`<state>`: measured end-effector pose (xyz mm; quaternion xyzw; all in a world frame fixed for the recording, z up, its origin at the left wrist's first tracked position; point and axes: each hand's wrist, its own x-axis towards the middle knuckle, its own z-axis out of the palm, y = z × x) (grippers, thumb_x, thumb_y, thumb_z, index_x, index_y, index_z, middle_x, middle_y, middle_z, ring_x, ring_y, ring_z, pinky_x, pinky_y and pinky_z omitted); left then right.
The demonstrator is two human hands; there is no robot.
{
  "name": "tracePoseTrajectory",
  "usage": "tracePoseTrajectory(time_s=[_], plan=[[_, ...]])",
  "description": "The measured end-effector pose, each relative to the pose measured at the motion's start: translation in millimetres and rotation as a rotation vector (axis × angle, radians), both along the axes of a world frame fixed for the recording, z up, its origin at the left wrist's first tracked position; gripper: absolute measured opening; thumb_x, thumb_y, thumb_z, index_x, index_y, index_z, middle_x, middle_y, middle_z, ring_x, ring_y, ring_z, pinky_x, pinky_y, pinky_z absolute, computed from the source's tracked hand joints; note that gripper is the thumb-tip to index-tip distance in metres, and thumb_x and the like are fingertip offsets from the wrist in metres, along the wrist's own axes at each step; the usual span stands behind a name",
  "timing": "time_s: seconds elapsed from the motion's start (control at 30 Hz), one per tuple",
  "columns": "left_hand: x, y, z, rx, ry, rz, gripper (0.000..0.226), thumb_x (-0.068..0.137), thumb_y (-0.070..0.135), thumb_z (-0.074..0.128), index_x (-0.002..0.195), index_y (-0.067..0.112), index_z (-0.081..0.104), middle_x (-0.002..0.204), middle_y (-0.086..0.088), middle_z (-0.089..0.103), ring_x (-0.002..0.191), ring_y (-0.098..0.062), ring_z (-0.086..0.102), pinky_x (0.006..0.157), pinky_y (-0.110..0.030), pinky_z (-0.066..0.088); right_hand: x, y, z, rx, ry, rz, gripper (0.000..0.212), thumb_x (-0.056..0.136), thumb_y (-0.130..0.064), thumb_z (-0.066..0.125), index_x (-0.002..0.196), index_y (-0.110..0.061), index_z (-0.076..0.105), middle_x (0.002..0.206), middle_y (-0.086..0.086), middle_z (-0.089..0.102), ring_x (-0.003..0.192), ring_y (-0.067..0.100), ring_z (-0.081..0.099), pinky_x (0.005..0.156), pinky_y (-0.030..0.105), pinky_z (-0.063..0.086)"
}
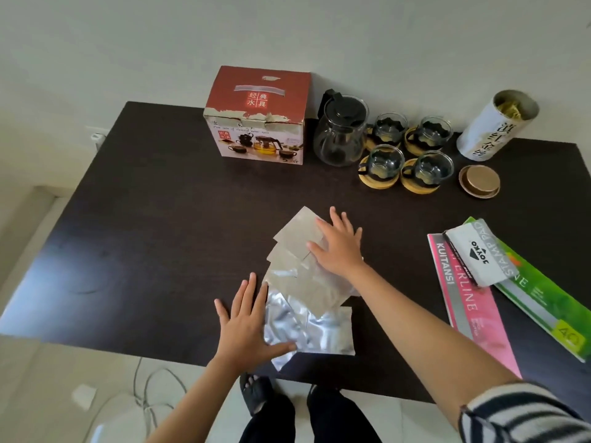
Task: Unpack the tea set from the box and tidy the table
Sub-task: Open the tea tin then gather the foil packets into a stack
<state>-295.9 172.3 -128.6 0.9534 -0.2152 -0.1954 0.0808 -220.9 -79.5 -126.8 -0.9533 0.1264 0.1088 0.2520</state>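
Note:
The red tea set box [256, 119] stands closed at the back of the dark table [144, 203]. To its right are a glass teapot [340, 129] with a black lid and several glass cups [412, 151] on wooden coasters. Grey cardboard pieces [294, 247] and silver foil bags [307, 327] lie fanned out near the front edge. My right hand [337, 244] rests flat on the cardboard with fingers spread. My left hand [246, 324] lies flat beside the foil bags, its thumb on the foil.
A white tea tin [492, 129] stands open at the back right, its round lid [479, 181] lying in front of it. A pink receipt book [470, 302], a green packet [543, 302] and a stamp pad box [476, 254] lie at the right. Cables trail on the floor.

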Motion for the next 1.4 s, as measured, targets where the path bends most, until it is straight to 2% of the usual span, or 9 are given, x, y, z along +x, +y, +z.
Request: tracePoseTrajectory(time_s=[0.17,0.4,0.6,0.8,0.93,1.13,1.23,1.33,1.4], plan=[[14,-37,2,-0.12,-0.014,0.139,0.132,0.058,0.093,0.042,0.15,0.009,0.0,0.159,-0.006,-0.011,0.146,-0.022,-0.011,0.107,-0.067,-0.003,-53,6,9,0.287,-0.139,-0.096,0.045,0.095,-0.035,0.053,0.137,-0.021,0.049,0.157,0.001,0.024,0.147,0.02,0.013,0.118,0.056,0.004],[48,-46,8,-0.454,-0.081,0.244,0.109,0.071,0.08,0.04,0.151,0.013,0.008,0.16,-0.001,-0.008,0.146,-0.019,-0.007,0.11,-0.059,-0.003,-149,-10,7,0.091,-0.254,-0.594,0.065,0.091,-0.043,0.055,0.146,-0.015,0.034,0.159,0.005,0.018,0.148,0.019,0.01,0.115,0.055,-0.001],[61,-57,-1,-0.527,0.022,0.074,0.085,0.082,0.069,0.023,0.151,0.019,0.016,0.16,0.007,0.007,0.146,-0.008,-0.003,0.115,-0.048,-0.007,-159,61,-18,-0.017,-0.2,-0.603,0.075,0.091,-0.055,0.026,0.151,-0.01,0.023,0.159,0.007,0.02,0.147,0.02,0.009,0.114,0.055,0.001],[41,-43,4,-0.812,-0.006,0.229,0.061,0.089,0.052,0.036,0.137,0.014,0.044,0.143,0.003,0.041,0.137,-0.016,0.031,0.112,-0.054,0.024,-117,94,-12,0.175,-0.406,-0.641,0.068,0.094,-0.05,0.032,0.147,-0.008,0.031,0.157,0.011,0.022,0.146,0.023,0.016,0.115,0.054,0.009],[48,-14,-2,-0.709,-0.068,0.235,0.069,0.087,0.058,0.033,0.141,0.016,0.041,0.153,-0.001,0.029,0.143,-0.019,0.022,0.116,-0.05,0.01,-112,67,-10,0.06,-0.344,-0.739,0.065,0.094,-0.046,0.041,0.148,-0.012,0.029,0.159,0.01,0.018,0.147,0.025,0.013,0.114,0.057,0.002],[48,-17,-5,-0.596,-0.058,0.159,0.073,0.087,0.059,0.02,0.145,0.017,0.034,0.155,0.005,0.025,0.146,-0.013,0.012,0.116,-0.041,0.0,-94,82,-11,0.079,-0.247,-0.548,0.078,0.085,-0.059,0.021,0.148,-0.015,0.029,0.159,0.004,0.021,0.148,0.02,0.01,0.115,0.051,-0.006],[48,-12,-4,-0.696,0.017,0.172,0.071,0.089,0.057,0.022,0.147,0.017,0.028,0.155,0.008,0.022,0.145,-0.007,0.01,0.118,-0.046,0.0,-90,103,-8,0.254,-0.352,-0.516,0.072,0.087,-0.056,0.03,0.146,-0.015,0.034,0.157,0.006,0.024,0.146,0.02,0.018,0.118,0.047,0.004],[46,3,1,-0.737,0.027,0.178,0.08,0.084,0.063,0.036,0.149,0.017,0.023,0.157,0.005,0.016,0.145,-0.009,0.008,0.116,-0.049,-0.001,-81,98,-3,0.181,-0.49,-0.631,0.059,0.089,-0.045,0.043,0.139,-0.013,0.044,0.151,0.011,0.032,0.139,0.025,0.027,0.112,0.055,0.026],[41,14,3,-0.672,-0.033,0.128,0.099,0.074,0.073,0.046,0.149,0.015,0.02,0.159,0.0,0.012,0.146,-0.015,0.008,0.112,-0.051,-0.002,-65,84,5,0.129,-0.459,-0.611,0.056,0.091,-0.038,0.047,0.141,-0.013,0.041,0.151,0.01,0.034,0.141,0.027,0.026,0.113,0.06,0.018]])
